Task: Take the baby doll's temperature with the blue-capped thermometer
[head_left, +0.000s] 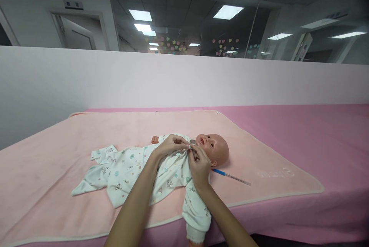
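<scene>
A baby doll [221,150] lies on its back, head to the right, dressed in a white printed baby top [168,176]. At the neckline, just below the doll's chin, my left hand [173,145] pinches the edge of the top. My right hand [200,164] meets it there, its fingers closed on the same bit of fabric. The fingertips of both hands almost touch, and they hide the exact spot they hold. Printed baby pants [123,172] spread flat toward the left. One doll hand [155,139] shows beyond my left hand.
A glass thermometer with a blue end [219,172] lies right of the doll's head. Under everything is a peach blanket [265,162] on a pink cover [331,154]. Behind the table stands a white partition [184,81]. The table's front edge runs close to my forearms.
</scene>
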### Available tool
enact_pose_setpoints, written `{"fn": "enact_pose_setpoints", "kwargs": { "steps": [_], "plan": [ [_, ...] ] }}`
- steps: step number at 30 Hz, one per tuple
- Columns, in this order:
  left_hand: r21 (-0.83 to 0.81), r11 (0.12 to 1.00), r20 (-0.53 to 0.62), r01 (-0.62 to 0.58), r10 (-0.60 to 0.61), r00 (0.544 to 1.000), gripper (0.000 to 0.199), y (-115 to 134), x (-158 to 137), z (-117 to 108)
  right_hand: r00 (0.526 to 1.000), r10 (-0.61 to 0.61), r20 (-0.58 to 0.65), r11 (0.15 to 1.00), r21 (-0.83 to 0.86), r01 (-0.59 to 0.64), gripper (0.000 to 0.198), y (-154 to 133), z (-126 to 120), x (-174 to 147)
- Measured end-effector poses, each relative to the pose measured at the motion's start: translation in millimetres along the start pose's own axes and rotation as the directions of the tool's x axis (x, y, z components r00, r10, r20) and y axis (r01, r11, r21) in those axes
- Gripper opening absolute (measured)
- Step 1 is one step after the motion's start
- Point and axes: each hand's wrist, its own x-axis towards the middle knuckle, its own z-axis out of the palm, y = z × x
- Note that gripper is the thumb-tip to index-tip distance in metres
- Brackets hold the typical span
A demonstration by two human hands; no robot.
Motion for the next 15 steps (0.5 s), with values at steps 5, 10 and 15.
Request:
{"fn": "enact_pose_setpoints", "kwargs": {
  "steps": [5, 10, 15],
  "plan": [
    [0.095, 0.995, 0.052, -0.023, 0.018, 0.998, 0.045, 2.7, -2.6, -0.1, 1.000, -0.004, -0.012, 1.000, -0.028, 0.003, 0.023, 2.2, 0.7, -0.4],
    [0.106, 0.994, 0.049, -0.020, 0.015, 0.999, 0.036, -2.1, -1.2, -1.5, 1.000, -0.001, -0.015, 0.999, -0.034, 0.001, 0.022, 0.8, 0.3, -0.7],
    [0.109, 0.994, -0.007, -0.015, 0.016, 1.000, 0.029, -6.7, -0.1, -1.7, 1.000, -0.013, 0.005, 0.999, -0.037, 0.013, 0.025, -1.4, -0.8, -0.6]
  ]
}}
